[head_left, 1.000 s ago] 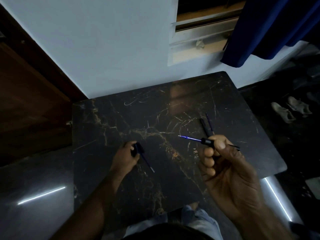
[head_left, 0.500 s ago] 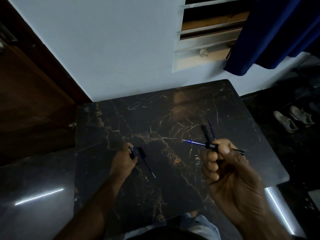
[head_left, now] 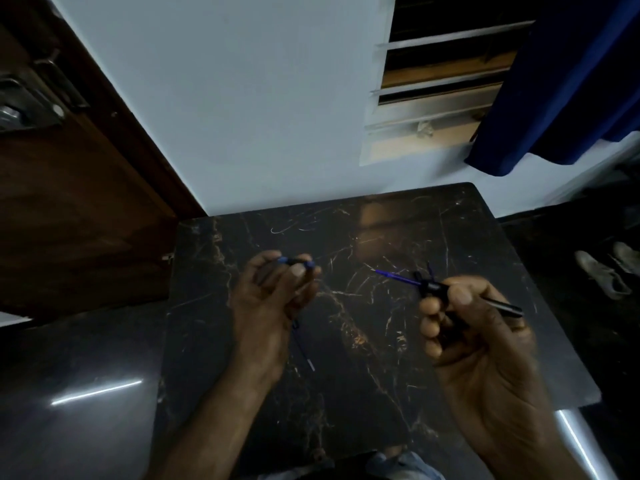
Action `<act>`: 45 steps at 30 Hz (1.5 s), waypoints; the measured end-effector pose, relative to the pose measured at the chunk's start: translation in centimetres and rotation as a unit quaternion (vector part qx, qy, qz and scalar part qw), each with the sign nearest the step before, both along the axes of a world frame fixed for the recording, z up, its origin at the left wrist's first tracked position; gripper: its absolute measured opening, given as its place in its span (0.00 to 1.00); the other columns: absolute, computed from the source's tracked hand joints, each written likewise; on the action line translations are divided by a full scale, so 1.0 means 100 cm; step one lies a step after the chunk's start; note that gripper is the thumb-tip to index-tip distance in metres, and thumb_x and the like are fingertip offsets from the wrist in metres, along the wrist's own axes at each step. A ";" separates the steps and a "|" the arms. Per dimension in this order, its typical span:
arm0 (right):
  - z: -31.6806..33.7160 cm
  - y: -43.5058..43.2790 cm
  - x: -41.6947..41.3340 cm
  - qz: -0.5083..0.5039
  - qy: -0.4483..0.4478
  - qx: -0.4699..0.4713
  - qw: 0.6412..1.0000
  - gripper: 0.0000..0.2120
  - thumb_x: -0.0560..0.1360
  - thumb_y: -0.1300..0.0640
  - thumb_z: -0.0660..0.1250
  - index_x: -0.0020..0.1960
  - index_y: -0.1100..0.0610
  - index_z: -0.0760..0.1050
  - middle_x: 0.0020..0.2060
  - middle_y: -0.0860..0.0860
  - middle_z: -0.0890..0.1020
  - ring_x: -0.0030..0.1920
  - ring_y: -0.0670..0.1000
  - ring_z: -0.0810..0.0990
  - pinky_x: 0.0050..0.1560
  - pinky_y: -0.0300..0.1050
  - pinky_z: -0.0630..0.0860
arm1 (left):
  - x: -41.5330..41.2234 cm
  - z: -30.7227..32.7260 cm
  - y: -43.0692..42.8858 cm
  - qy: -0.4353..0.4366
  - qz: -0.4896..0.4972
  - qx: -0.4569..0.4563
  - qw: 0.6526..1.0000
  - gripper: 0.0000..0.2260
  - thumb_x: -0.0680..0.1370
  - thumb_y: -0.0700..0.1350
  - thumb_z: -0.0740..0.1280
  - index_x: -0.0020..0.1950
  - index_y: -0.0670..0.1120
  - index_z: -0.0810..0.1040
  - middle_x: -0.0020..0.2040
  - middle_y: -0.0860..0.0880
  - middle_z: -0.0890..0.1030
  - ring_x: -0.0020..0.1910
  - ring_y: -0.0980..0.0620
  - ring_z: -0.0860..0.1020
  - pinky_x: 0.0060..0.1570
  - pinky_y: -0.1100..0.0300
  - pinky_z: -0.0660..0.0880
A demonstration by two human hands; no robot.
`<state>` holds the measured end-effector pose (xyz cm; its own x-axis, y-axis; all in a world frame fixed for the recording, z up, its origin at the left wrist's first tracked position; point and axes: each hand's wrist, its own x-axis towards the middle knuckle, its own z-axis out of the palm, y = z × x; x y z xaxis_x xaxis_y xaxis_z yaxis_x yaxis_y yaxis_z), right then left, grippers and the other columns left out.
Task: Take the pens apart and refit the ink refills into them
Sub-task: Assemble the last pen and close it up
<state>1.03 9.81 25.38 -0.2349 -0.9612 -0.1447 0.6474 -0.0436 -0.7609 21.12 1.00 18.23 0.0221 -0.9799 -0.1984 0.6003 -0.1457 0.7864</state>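
My right hand [head_left: 474, 327] grips a black pen barrel [head_left: 502, 305] above the right side of the dark marble table [head_left: 363, 393]. A blue ink refill [head_left: 396, 277] sticks out of the barrel's front end, pointing left. My left hand [head_left: 270, 299] is raised over the table's middle left, its fingertips pinching a short black pen piece with blue ends [head_left: 298, 262]. A thin loose refill [head_left: 304, 351] lies on the table below my left hand, partly hidden by it. More dark pen parts [head_left: 429, 270] lie behind my right hand, mostly hidden.
A white wall runs behind the table. A brown wooden door [head_left: 69, 202] stands at the left. A louvred window [head_left: 440, 88] and a blue curtain [head_left: 568, 81] are at the upper right. Shoes [head_left: 602, 271] lie on the dark floor at the right.
My left hand has lifted off the table with the short pen piece and turned its fingers toward my right hand. The loose refill stays on the table. My right hand holds steady.
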 end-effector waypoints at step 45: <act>0.021 -0.012 -0.096 0.111 0.200 -0.147 0.962 0.21 0.78 0.46 0.73 0.35 0.61 0.81 0.26 0.57 0.80 0.17 0.52 0.74 0.22 0.38 0.69 | -0.135 0.095 0.094 -0.118 0.039 -0.192 0.973 0.13 0.77 0.47 0.78 0.61 0.48 0.85 0.55 0.44 0.87 0.49 0.48 0.87 0.45 0.57 0.84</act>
